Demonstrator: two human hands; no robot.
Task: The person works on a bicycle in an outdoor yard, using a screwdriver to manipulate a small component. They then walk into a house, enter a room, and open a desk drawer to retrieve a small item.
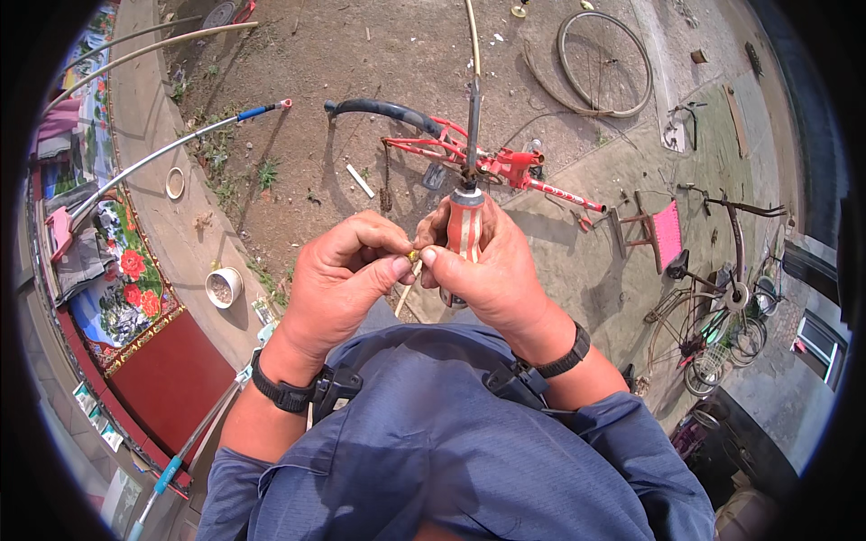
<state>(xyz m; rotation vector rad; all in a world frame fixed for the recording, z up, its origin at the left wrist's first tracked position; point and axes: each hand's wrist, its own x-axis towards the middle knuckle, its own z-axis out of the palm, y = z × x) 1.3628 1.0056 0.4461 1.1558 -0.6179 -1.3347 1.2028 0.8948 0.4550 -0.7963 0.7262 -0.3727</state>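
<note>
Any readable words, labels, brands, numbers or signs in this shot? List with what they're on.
None I can quote.
Red bicycle frame: white marks on one tube, too small to read.
Teal-gripped pole: marks, too small.
Striped handle in the right hand: no readable text.

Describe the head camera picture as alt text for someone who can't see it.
A person's left hand and right hand meet at a tiny yellowish piece, the right also gripping a striped handle. Beyond, a red bike frame lies on the ground, with a wheel farther off.
</note>
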